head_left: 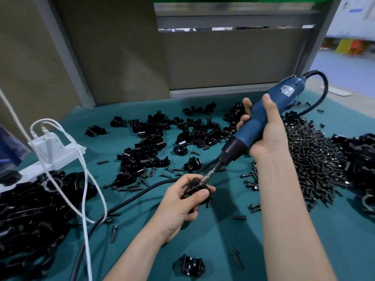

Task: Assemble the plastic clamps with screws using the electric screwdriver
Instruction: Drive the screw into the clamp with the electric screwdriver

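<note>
My left hand (182, 201) grips a black plastic clamp (197, 189) just above the green table, thumb across its front. My right hand (261, 130) holds the blue electric screwdriver (261, 116), tilted down to the left. Its metal bit (207, 176) sits on the top of the held clamp. Loose black clamp halves (154, 142) are scattered across the middle of the table. A big heap of black screws (312, 157) lies to the right of my right forearm. One clamp (191, 265) lies near the front edge.
A white power strip (54, 151) with white cables (87, 199) stands at the left. A pile of black parts (34, 216) fills the left front. The screwdriver's black cord (125, 201) crosses the table. More black parts (359, 159) lie at the far right. Grey panels close off the back.
</note>
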Available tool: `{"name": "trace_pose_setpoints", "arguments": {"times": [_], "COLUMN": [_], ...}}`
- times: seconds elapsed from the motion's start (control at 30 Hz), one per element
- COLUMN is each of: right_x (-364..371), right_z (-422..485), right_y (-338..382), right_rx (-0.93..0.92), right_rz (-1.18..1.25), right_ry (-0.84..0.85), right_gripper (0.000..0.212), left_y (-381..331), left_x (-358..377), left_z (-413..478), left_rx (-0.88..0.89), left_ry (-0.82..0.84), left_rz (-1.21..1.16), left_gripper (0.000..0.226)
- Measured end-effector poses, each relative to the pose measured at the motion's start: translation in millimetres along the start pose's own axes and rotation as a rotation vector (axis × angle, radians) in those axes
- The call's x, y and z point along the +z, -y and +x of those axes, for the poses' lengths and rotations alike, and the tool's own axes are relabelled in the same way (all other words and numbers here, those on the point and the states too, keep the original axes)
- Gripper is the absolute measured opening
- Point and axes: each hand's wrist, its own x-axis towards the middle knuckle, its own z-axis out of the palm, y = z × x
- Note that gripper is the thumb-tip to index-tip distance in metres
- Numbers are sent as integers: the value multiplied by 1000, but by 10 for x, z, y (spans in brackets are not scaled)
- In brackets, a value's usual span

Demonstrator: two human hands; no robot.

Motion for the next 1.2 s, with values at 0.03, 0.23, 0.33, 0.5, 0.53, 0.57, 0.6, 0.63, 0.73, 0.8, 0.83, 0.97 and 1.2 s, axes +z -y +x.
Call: {"name": "trace_pose_setpoints", "arguments": {"times": [0.03,0.23,0.33,0.5,0.53,0.57,0.6,0.63,0.73,0.8,0.83,0.97,1.2], "right_x": [7,-10,16,104,122,134,142,146,140,134,132,129,114], "right_z": [-6,-29,-48,-77,-84,-85,-83,-85,-89,-97,-101,-110,-107], "right_y": [18,117,124,75,63,54,52,51,49,38,32,23,13], "right_rx": [-14,-41,-47,-40,-37,-36,-39,-42,-52,-58,-64,-87,-93], "right_rz": [7,12,-8,-28,-25,-21,-21,-22,-13,5,15,28,33], "right_ry": [12,72,85,91,93,93,94,98,129,173,196,257,306], "right_gripper": [11,10,9,7,6,6,5,4,2,5,6,9,8], "left_y": [0,20,25,39,42,43,45,47,55,72,78,68,56], "left_x": [7,11,14,15,11,4,-2,-6,-16,-29,-36,-30,-43], "left_z": [-2,-21,-16,-9,-7,-6,-4,-3,4,12,16,26,38], "left_rx": [8,46,56,56,56,56,57,57,57,53,49,32,0], "left_ry": [8,-11,-26,-43,-46,-48,-47,-47,-53,-54,-52,-3,5], "left_rz": [20,158,165,118,108,98,92,90,94,88,80,76,91], "left_gripper": [19,32,27,24,24,25,27,29,33,31,29,23,24]}}
